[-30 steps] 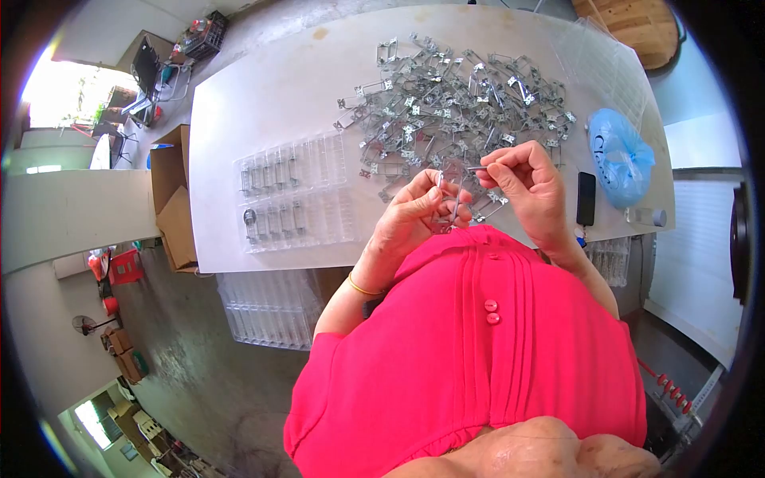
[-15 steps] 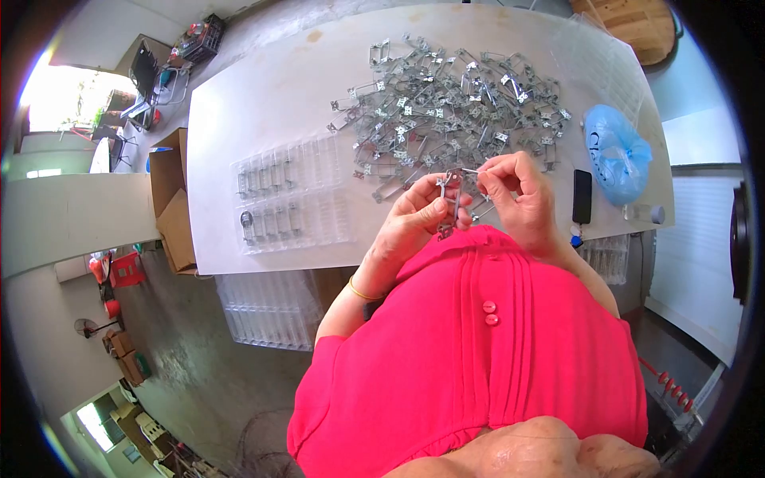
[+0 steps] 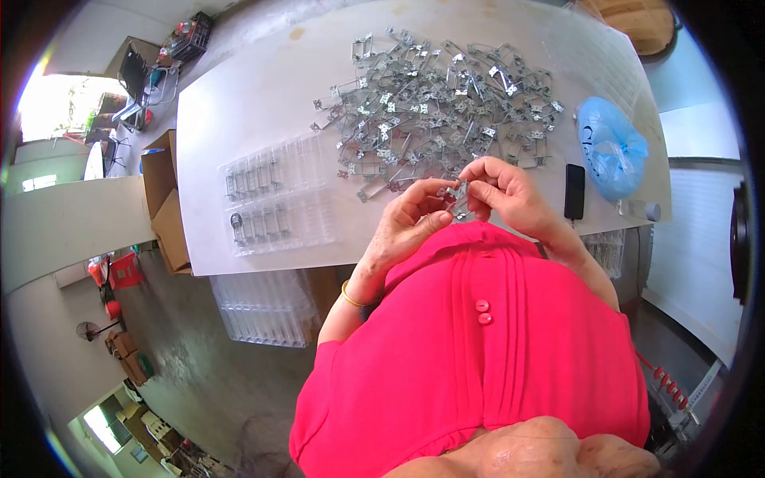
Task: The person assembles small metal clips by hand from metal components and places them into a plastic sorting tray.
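Observation:
Close to my body, a small silver metal bracket point(image 3: 456, 193) is held between both hands. My left hand point(image 3: 405, 223) has its fingers curled at the bracket's left side, thumb below. My right hand point(image 3: 514, 195) pinches the bracket's other side between thumb and fingers. The fingers partly cover the bracket, and no thin rod can be made out there. Just beyond my hands lies a big heap of similar metal brackets point(image 3: 446, 103). To the left, a clear plastic tray point(image 3: 307, 215) carries several brackets standing in rows in its slots.
On the table's right side are a blue plastic bag point(image 3: 610, 151), a black phone point(image 3: 574, 191) and a clear bottle point(image 3: 639, 210). More clear trays point(image 3: 263, 309) are stacked below the front edge. A cardboard box point(image 3: 166, 211) stands at the table's left.
My right hand has come in from the right and closed on the bracket. The bracket has turned from upright to slanted. The thin rod seen in my right fingers is now hidden.

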{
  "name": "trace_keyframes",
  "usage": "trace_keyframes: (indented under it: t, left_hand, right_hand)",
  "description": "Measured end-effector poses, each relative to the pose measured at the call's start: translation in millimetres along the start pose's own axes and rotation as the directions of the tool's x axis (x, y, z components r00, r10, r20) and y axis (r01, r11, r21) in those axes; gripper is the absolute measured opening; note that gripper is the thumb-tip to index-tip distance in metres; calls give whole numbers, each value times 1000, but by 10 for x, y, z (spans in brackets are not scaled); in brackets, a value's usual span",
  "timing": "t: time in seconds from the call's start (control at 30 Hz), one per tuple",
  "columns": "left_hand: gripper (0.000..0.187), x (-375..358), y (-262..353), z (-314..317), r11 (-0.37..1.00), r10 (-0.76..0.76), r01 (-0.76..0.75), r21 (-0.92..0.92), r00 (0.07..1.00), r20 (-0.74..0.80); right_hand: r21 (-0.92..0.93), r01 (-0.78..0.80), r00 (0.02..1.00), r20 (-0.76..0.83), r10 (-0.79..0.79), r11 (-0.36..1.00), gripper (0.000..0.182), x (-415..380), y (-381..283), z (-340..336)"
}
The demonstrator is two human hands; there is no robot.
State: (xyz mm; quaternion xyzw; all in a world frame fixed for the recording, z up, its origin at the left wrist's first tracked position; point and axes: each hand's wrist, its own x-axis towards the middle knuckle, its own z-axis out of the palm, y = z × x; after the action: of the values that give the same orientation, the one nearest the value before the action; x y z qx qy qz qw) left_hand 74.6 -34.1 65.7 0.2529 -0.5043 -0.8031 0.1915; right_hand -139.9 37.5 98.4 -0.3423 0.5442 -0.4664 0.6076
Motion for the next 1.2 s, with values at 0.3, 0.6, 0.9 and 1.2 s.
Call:
trace_keyframes:
  t: [0.3,0.6,0.9,1.2]
  left_hand:
    - [41,134,27,115,919,21,-18,393,1000,-3]
    - [40,77,80,161,824,35,-55,564,998,46]
    - [41,-48,104,-34,857,41,-102,506,991,131]
    - [49,-202,-17,-175,931,-50,125,-344,974,219]
  right_hand:
    - [-17,-198,960,197,198,980,20,86,-43,-310]
    - [-490,219,974,164,-158,844,14,132,54,-296]
    - [-356,56,998,46,-42,933,14,104,46,56]
    - [-93,185,962,-188,-200,978,13,12,23,194]
